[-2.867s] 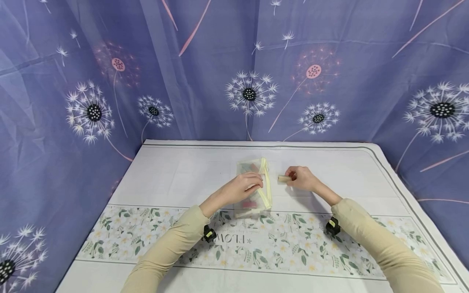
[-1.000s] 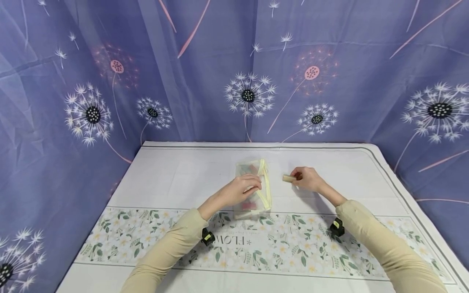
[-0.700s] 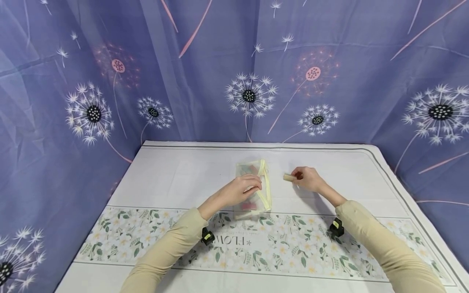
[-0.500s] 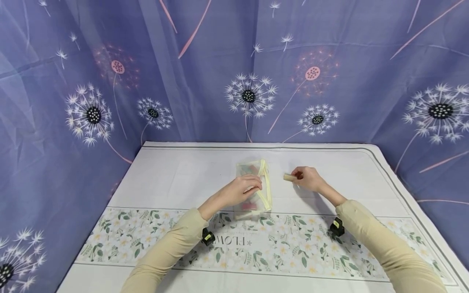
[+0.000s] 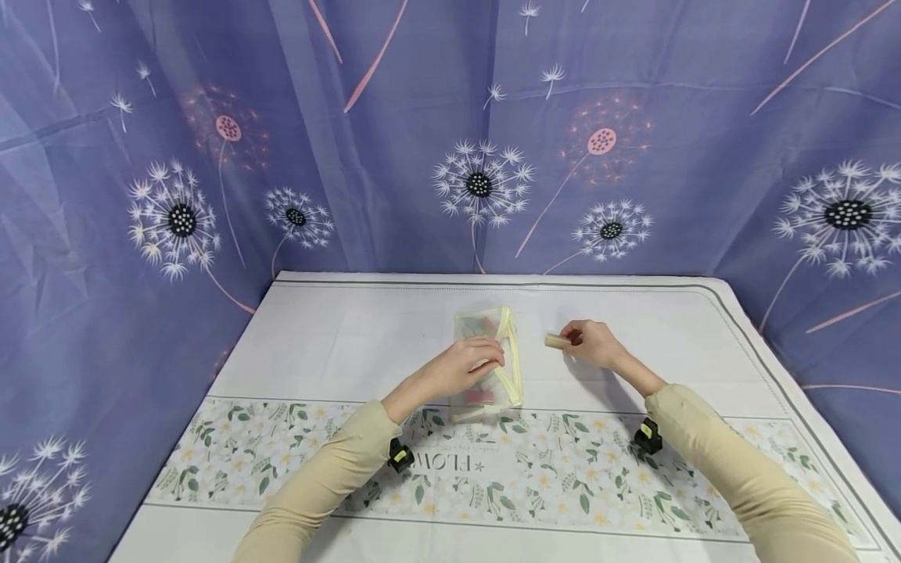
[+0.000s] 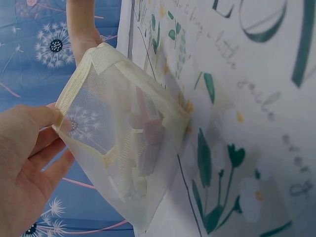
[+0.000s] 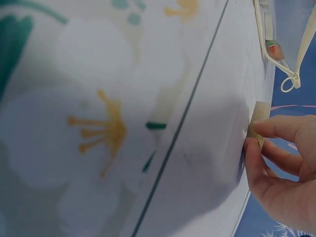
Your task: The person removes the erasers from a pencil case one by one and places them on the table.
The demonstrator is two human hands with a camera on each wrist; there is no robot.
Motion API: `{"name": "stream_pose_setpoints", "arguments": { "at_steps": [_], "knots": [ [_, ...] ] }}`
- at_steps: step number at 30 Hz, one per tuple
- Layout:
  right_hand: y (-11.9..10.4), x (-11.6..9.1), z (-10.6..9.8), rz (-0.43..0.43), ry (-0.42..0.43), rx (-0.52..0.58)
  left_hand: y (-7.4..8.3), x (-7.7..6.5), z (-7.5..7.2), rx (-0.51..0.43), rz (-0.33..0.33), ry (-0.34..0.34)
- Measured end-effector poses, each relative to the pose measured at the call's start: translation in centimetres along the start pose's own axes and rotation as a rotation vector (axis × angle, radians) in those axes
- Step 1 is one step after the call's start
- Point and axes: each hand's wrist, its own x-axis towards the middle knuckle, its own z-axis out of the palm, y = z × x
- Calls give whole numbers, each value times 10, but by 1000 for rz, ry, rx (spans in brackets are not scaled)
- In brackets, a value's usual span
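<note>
A see-through mesh zip pouch (image 5: 516, 371) with pale yellow trim lies on the table, its mouth spread to the right. My left hand (image 5: 457, 369) pinches the trim between thumb and forefinger, lifting that edge, as the left wrist view shows on the pouch (image 6: 116, 185). Inside, blurred through the mesh, are several small things, among them a pinkish one (image 6: 152, 136) and one with a watermelon print (image 7: 274, 49). Right of the pouch, my right hand (image 5: 593, 344) pinches a small tan rectangular block (image 5: 554, 342) by one end, low over the table; its other end (image 7: 260, 111) points toward the pouch.
The table (image 5: 366, 328) has a white cover with a flower-printed band (image 5: 563, 477) across it. Behind and at both sides hangs a purple curtain (image 5: 394, 156) with dandelions. Black wrist cameras (image 5: 647, 435) sit under both forearms.
Since the oldest frame, my right hand has drawn the tan block slightly right, away from the pouch. Over the last second, both hands stay almost still; my left hand keeps its pinch.
</note>
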Motion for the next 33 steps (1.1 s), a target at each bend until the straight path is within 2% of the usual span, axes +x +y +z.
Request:
{"name": "stream_pose_setpoints", "arguments": {
  "at_steps": [11, 19, 33],
  "knots": [
    [-1, 1, -1, 12, 12, 13, -1, 0, 2, -5, -3, -8],
    [-5, 0, -1, 10, 71, 15, 0, 0, 2, 11, -4, 1],
    [-8, 7, 2, -26, 118, 26, 1, -1, 1, 2, -14, -11]
  ]
}}
